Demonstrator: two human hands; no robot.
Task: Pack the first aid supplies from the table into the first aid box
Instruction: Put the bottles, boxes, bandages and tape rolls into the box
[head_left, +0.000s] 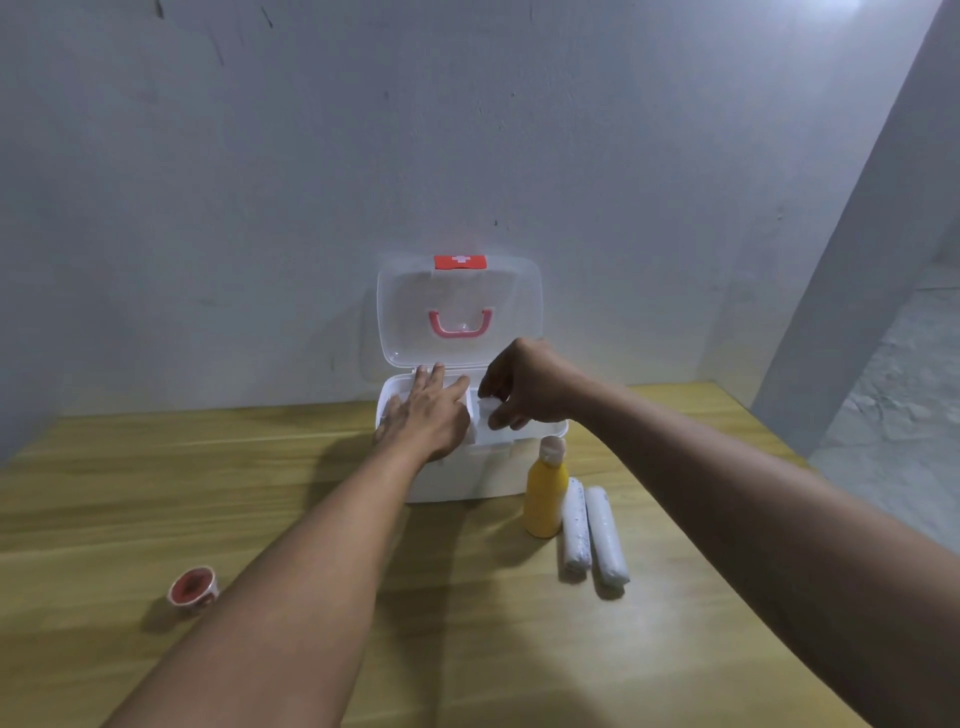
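A white first aid box (498, 470) stands open at the back of the wooden table, its clear lid (460, 312) with a red handle and red clasp leaning against the wall. My left hand (426, 415) lies flat, fingers spread, over the left side of the box's inner tray. My right hand (524, 387) hovers over the tray's right compartment, fingers curled around something small and pale that I cannot make out. A yellow bottle (544, 493) stands just in front of the box's right corner. Two white bandage rolls (592, 530) lie side by side to the right of the bottle.
A small red-and-white roll of tape (193, 588) sits on the table (260, 493) at the front left. A grey wall rises directly behind the box. The table's right edge drops to a grey floor (893, 415).
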